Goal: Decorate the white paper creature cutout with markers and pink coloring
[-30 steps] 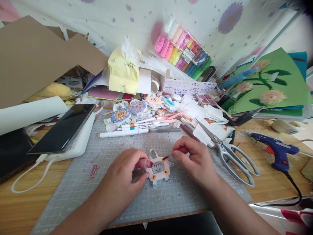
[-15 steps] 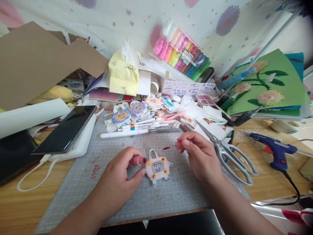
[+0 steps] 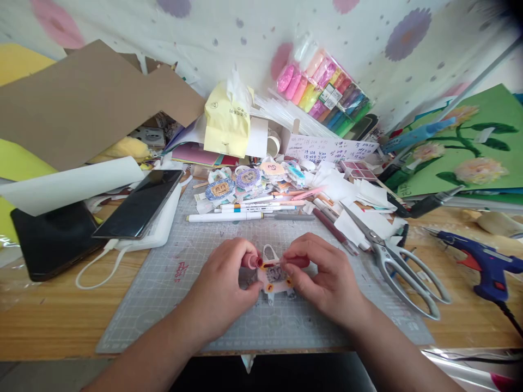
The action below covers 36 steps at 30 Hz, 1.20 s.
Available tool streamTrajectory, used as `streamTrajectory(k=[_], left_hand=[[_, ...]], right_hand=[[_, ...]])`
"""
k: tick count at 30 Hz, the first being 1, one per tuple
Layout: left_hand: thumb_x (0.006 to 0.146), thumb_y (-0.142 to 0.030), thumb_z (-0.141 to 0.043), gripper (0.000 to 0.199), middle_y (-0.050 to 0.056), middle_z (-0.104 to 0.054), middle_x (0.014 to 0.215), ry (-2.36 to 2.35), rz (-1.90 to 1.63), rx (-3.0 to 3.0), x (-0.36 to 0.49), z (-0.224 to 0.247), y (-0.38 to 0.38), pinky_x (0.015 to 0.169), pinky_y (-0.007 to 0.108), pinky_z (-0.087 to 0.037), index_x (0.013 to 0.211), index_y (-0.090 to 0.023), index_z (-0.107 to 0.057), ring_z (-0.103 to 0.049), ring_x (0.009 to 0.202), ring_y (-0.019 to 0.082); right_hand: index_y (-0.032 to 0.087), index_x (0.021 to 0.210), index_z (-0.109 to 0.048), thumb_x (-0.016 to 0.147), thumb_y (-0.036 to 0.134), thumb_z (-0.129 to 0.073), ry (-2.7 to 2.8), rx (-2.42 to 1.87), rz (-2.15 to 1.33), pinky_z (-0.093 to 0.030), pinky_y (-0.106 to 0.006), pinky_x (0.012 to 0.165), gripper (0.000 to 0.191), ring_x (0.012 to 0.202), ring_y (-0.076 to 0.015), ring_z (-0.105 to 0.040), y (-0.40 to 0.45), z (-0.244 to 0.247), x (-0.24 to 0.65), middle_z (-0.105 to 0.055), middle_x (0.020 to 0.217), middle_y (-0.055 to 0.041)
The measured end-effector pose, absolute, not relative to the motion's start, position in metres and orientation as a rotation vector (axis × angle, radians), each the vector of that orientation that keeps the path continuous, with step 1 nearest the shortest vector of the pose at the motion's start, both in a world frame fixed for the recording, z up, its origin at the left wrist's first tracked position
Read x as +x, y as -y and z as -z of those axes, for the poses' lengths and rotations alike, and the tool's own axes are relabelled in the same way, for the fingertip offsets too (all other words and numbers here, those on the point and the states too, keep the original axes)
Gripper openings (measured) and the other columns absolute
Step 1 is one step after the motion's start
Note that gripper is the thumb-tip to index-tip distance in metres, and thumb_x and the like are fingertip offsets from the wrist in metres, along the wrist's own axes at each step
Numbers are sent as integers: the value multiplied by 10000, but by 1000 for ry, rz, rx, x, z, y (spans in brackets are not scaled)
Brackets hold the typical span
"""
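Note:
A small pink craft piece (image 3: 276,280) with a grey patterned middle, orange corner spots and a white loop on top lies on the grey cutting mat (image 3: 163,305). Curled round a small pinkish-red bottle (image 3: 250,261), my left hand (image 3: 226,283) has its thumb at the piece's left edge. My right hand (image 3: 322,269) pinches a thin applicator, its dark red tip (image 3: 268,265) close to the bottle's mouth and over the upper left of the piece. My right fingers hide the piece's upper right part.
Pens (image 3: 224,217), decorated pieces (image 3: 220,189) and paper scraps lie behind the hands. Scissors (image 3: 404,267) and a blue glue gun (image 3: 482,256) are at right. A phone (image 3: 141,201) with a white cable rests at left.
My right hand has moved left, bringing the red applicator tip over the piece and near the bottle. The whole view has shifted, with the scene lying further right.

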<state>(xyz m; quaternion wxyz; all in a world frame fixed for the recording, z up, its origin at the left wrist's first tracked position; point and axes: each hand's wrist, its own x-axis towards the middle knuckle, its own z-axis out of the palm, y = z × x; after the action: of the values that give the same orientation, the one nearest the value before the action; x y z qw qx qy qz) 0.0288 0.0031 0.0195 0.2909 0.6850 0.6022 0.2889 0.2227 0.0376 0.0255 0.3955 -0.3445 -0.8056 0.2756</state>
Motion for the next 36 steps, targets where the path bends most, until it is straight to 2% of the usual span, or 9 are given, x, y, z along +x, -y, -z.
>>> streamTrajectory(k=[12,36], left_hand=[[710,-130,-574,155,-19,-573,873,-1568,-728,1866,30,-20,-5,738,322,-410,782,-226,-477,-527,833,182],[712,-153,-571,144,-16,-568,852,-1565,-730,1893,28,-19,-6,725,315,-410,784,-230,-473,-525,816,185]], right_hand=[[195,854,-652,789,66,-589,2068,-874,-680,-495,-280,602,158,691,-161,-582,-36,-25,223,-601,770,-39],[193,845,-652,783,53,-574,2067,-877,-680,-500,-280,603,172,700,-163,-584,-37,-25,221,-589,784,-41]])
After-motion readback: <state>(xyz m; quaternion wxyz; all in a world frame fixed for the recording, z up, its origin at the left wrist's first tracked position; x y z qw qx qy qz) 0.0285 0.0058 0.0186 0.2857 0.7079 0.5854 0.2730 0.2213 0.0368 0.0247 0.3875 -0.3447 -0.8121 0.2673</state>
